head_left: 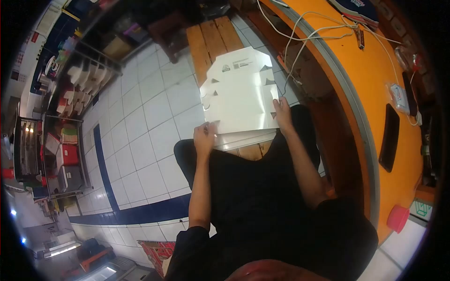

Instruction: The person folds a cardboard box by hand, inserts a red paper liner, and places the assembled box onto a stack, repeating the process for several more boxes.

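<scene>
A flat, die-cut white cardboard box blank [239, 100] with small dark print near its far end lies before me over a wooden bench [215, 40]. My left hand [205, 138] grips its near left corner, fingers closed on the edge. On the right side, my right hand [282, 115] pinches the edge by a side flap. Beneath its near edge, more white card [246, 139] shows, resting between my legs on the bench. Light glares off the blank's glossy surface.
An orange counter [347, 70] curves along the right, bearing white cables [323, 29], a dark phone-like slab [389, 138] and a pink round container [398, 219]. At left, shelves hold folded white boxes [86, 86] and a red-and-grey cooler [70, 166]. White floor tiles [136, 117] have a blue stripe.
</scene>
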Demonstrator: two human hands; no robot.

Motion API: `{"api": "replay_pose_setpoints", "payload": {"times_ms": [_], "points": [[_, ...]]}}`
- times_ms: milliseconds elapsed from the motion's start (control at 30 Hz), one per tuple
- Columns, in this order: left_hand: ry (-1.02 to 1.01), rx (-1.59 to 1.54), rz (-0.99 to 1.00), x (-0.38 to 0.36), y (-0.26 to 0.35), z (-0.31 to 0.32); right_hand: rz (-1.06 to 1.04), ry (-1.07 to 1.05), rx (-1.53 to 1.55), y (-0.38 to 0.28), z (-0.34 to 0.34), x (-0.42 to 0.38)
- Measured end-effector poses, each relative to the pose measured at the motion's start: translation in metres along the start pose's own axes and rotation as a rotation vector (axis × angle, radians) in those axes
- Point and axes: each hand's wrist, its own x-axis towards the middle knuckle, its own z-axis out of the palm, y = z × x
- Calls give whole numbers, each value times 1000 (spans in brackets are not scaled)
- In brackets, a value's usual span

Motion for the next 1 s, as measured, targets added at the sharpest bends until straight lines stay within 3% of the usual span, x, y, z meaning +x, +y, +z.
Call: {"api": "replay_pose_setpoints", "payload": {"times_ms": [33,100,133,200,300,333,367,400,433,500,533,633,800,867,900,967,1000], "points": [[-2,-1,-1,1,-1,0,1,2,-2,2,-3,5],[-206,-457,-121,2,7,-6,-1,-90,-42,12,-9,14],[-254,-538,-218,-2,10,-9,3,-85,-40,19,-7,17],[-294,-544,-210,0,2,-12,-561,9,-526,25,1,17],[-294,-605,-168,-8,5,-9,-364,-167,-619,-4,11,-13],[-226,-527,-101,-11,3,-2,-102,-297,-744,-16,16,-17],[-158,-450,-34,-13,3,4,-98,-293,-744,-20,22,-27],[-188,-5,121,-19,18,-1,-252,-352,-841,-18,26,-43],[-197,-6,121,-19,22,1,-411,-418,-936,-19,28,-54],[-149,430,449,-21,27,5,-422,-434,-1046,-3,31,-54],[-336,569,320,-21,32,5,-446,-448,-1152,6,32,-51],[-306,696,410,-24,36,13,-397,-422,-1113,8,36,-51],[-73,760,533,-27,44,19,-252,-409,-1040,-9,26,-56],[79,480,576,-24,65,20,-235,-384,-983,-6,21,-55],[74,481,581,-24,78,24,-241,-387,-943,-4,18,-56],[-224,42,144,-16,106,42,-250,-391,-905,4,16,-58],[-260,-30,126,-11,102,62,-294,-376,-880,11,15,-58]]}}
